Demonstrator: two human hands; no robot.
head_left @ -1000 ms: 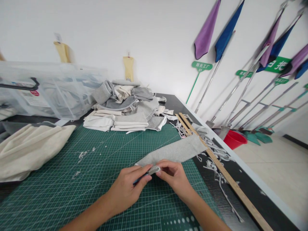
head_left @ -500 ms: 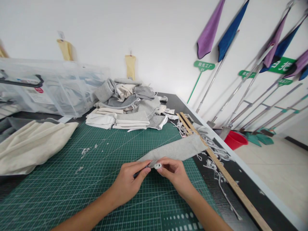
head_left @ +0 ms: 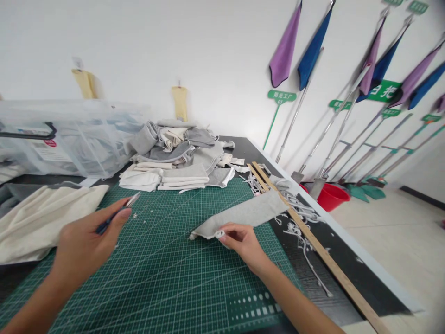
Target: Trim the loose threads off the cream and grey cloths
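From where I watch, the cream cloth [head_left: 38, 218] lies bunched at the far left edge of the green cutting mat [head_left: 167, 278], with the clear plastic bin [head_left: 69, 139] behind it against the wall. Just right of that cloth my left hand [head_left: 81, 246] is raised above the mat, fingers curled shut around a slim blue-handled blade tool [head_left: 118, 211] whose metal tip points away toward the far side; it touches no cloth. Small white lint scraps [head_left: 139, 214] dot the mat near that tip. Farther back, in the middle, sits the heap of folded grey and cream fabric pieces [head_left: 181, 157]. The grey fabric strip [head_left: 243, 213] lies flat across the right part of the mat, its far end running over the wooden ruler [head_left: 313, 246] onto the black tabletop [head_left: 347, 278], where loose white trimmings [head_left: 302, 232] are scattered. My right hand [head_left: 239, 241] rests at the strip's near end, thumb and forefinger pinched closed on a small rolled white bit at that corner. I judge the work on this strip's end to be partly through: the trimmings and lint suggest cutting done, while the heap suggests more pieces wait. Mops and a red bucket [head_left: 332, 197] stand at the far right.
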